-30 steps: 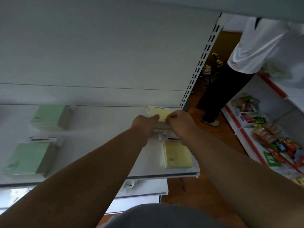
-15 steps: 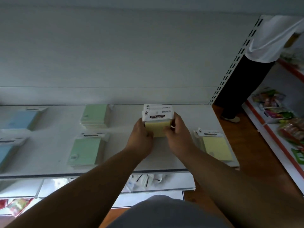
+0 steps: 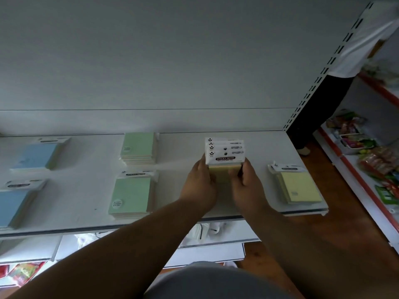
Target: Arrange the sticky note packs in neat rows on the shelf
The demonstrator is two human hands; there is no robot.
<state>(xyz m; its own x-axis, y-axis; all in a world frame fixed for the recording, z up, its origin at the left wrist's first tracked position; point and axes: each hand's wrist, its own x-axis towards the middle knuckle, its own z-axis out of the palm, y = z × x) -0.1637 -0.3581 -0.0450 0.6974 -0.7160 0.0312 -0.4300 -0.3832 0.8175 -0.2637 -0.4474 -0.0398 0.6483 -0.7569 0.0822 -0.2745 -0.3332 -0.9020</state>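
Yellow sticky note packs (image 3: 225, 167), several together with white "STICKY NOTE" header cards fanned at the top, held upright just right of centre frame, above the white shelf (image 3: 86, 212). Gripped from both sides: left hand (image 3: 199, 186) curled round the left edge of the bundle, right hand (image 3: 246, 184) curled round the right edge, fingers wrapped onto the front face. Cannot tell whether the bottom of the bundle touches the shelf board, hidden behind the hands.

Lying flat at the right end of the shelf, near the front edge: a second stack of yellow packs (image 3: 295, 186), header cards toward the back, slightly askew. Left of centre: two stacks of green packs, one at the back (image 3: 138, 147) against the rear panel, one in front (image 3: 130, 195) with its header card facing the back. At far left of frame: two stacks of blue packs, back (image 3: 36, 156) and front (image 3: 13, 203), the front one cut off by the frame edge.

Behind it all, a plain white back panel (image 3: 151, 61) with a slotted upright (image 3: 328, 65) running diagonally at upper right. Beyond that, at the right edge, another person (image 3: 323, 100) in a white top and dark trousers, standing on a wooden floor (image 3: 345, 212) beside red-trimmed shelving (image 3: 367, 184) filled with colourful packaged goods. Along the bottom of frame, lower white shelves (image 3: 205, 253) and a grey garment (image 3: 216, 281).
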